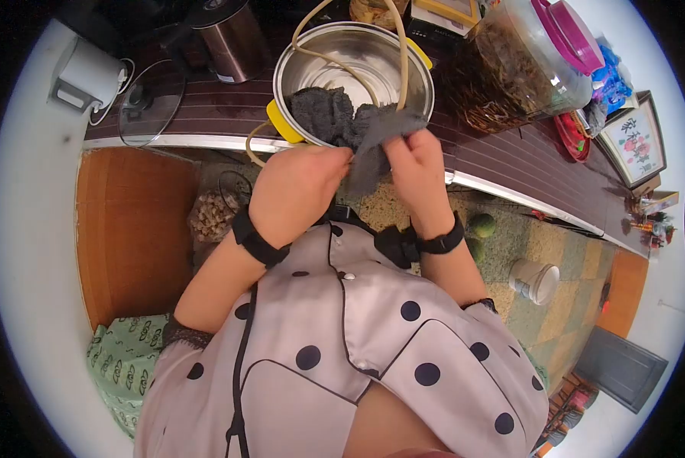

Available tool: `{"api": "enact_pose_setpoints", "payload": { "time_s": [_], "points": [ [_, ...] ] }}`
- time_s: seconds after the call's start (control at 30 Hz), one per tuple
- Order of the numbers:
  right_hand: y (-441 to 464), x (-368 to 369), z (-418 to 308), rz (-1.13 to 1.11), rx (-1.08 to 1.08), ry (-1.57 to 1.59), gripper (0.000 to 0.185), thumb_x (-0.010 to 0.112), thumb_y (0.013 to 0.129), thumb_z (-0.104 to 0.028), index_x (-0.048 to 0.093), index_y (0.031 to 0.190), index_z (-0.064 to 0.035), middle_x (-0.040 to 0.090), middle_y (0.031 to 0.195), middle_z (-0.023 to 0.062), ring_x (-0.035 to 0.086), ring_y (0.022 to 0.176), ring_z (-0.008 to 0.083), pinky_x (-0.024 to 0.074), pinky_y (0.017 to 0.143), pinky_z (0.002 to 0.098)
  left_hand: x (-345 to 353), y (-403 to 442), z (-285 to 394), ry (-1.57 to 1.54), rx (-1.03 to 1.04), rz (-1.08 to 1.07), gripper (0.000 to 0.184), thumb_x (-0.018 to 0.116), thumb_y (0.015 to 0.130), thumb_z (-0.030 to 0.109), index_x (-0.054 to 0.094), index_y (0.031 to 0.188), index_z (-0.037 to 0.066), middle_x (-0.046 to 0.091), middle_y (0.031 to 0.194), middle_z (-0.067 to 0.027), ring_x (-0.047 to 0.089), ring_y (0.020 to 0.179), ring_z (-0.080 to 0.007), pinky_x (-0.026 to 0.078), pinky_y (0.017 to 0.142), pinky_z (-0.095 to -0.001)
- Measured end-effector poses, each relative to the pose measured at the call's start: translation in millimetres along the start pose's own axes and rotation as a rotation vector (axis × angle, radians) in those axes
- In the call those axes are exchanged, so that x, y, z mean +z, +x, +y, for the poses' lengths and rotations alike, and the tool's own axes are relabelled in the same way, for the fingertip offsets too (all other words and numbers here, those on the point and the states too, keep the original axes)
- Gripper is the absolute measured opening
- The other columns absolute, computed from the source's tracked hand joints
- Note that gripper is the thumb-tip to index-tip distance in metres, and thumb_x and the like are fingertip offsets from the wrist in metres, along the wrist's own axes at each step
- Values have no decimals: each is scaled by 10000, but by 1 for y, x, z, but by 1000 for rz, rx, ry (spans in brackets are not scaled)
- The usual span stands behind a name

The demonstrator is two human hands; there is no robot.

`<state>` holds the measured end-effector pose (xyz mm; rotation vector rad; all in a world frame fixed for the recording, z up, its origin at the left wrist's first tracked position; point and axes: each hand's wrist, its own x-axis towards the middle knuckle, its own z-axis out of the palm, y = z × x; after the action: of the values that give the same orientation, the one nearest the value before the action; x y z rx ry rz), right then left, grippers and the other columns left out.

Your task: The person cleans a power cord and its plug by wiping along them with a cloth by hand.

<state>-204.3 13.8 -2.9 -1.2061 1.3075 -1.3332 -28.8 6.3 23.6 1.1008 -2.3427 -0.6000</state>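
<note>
A dark grey cloth (384, 137) stretches between my two hands, and part of it lies bunched inside a steel pot (285, 76) with yellow handles. My left hand (297, 191) is closed on the cloth's near edge at the pot's front rim; its fingertips are mostly hidden. Pinching the raised part of the cloth, my right hand (420, 177) is just right of it, with a flap hanging down between the hands. A beige hose (401, 57) loops over the pot and runs down into it.
On the dark counter (228, 114) stand a steel kettle (232, 38), a glass lid (151, 103) and a large jar (510, 65) with a purple lid. A framed picture (634, 141) is at the right. Below are a white bucket (533, 281) and green round produce (481, 224).
</note>
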Motion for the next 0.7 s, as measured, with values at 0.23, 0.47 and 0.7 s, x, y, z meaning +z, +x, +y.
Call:
{"api": "enact_pose_setpoints", "payload": {
  "time_s": [0.23,0.47,0.7],
  "points": [
    [6,-25,13,28,30,-202,209,467,906,-148,590,975,6,618,767,75,571,691,142,449,615,283,-5,2,5,-34,22,60,190,607,805,142,622,940,9,620,776,-167,599,719,-331,470,631,-388],
    [-2,-18,18,58,296,842,259,468,891,-111,546,1116,-10,614,995,90,585,928,171,457,818,301,-8,4,4,-51,42,112,180,616,802,144,632,924,12,629,769,-150,605,708,-315,470,619,-376],
    [7,-3,1,85,40,225,177,503,877,-89,623,934,28,637,862,39,569,768,84,458,670,230,-3,4,1,-41,55,46,173,614,794,138,629,922,22,623,757,-148,600,709,-316,464,618,-390]
  ]
}}
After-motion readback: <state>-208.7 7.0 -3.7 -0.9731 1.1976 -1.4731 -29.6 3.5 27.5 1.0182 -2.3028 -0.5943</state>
